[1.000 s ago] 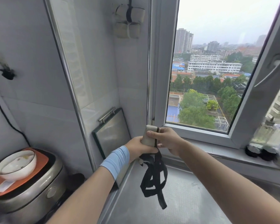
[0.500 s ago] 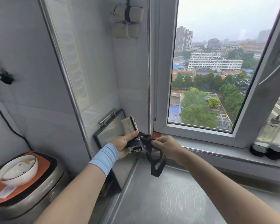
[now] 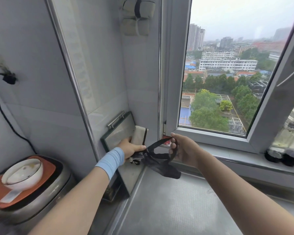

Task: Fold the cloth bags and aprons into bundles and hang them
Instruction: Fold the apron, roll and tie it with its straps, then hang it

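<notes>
My left hand (image 3: 131,149) grips a folded beige cloth bundle (image 3: 139,137) near the wall corner, its upper end sticking up above my fingers. Black straps (image 3: 157,156) run from the bundle to my right hand (image 3: 182,150), which holds one strap loop with curled fingers and pulls it to the right. The rest of the straps sag in a tangle just above the steel counter (image 3: 173,206). High on the wall hangs a finished beige bundle (image 3: 137,16) tied crosswise with a black strap.
A glass-framed board with a metal handle (image 3: 119,131) leans in the corner behind my left hand. At the left stands a rice cooker (image 3: 41,194) with a white bowl (image 3: 22,173) on its orange lid. The window (image 3: 227,73) is at the right, with small dark items (image 3: 282,156) on its sill.
My hands moved apart: the left carried the bundle left toward the corner board, the right drew a strap loop out to the right. The straps no longer hang straight down.
</notes>
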Available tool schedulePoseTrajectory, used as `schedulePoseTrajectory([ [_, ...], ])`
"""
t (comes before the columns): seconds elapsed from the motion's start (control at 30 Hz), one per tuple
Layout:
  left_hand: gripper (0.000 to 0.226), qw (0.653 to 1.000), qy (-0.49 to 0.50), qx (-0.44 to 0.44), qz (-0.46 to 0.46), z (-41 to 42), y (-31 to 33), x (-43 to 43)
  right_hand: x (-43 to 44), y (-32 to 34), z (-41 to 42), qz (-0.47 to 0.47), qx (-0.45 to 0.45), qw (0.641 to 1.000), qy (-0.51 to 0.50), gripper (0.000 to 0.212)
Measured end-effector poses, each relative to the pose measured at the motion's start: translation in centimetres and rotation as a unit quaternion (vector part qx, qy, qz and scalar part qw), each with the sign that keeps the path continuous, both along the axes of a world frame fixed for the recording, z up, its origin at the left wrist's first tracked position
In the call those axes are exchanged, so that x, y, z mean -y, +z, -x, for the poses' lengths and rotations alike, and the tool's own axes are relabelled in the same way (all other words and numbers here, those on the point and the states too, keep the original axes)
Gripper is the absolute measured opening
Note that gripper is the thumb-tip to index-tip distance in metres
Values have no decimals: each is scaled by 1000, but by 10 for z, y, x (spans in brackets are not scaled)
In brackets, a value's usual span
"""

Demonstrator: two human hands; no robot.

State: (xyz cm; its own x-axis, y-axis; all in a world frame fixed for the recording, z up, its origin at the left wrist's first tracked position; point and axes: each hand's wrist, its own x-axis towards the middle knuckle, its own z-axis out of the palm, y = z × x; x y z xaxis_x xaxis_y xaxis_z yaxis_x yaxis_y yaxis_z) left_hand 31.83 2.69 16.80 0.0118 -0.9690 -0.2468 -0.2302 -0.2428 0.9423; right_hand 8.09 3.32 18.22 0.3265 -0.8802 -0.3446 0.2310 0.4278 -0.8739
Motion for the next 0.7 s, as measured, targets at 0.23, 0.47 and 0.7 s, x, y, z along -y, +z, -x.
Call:
schedulePoseTrajectory([
  [0.23,20,977,-62,195,65,19,-3,3,-3,38,-30,60,106,985,126,31],
  [0.47,40,979,-64,179,69,21,9,2,3,34,-18,84,7,985,152,35],
  [0.7,70,1000,-7,11,9,4,0,0,8,20,10,25,-126,990,56,25],
])
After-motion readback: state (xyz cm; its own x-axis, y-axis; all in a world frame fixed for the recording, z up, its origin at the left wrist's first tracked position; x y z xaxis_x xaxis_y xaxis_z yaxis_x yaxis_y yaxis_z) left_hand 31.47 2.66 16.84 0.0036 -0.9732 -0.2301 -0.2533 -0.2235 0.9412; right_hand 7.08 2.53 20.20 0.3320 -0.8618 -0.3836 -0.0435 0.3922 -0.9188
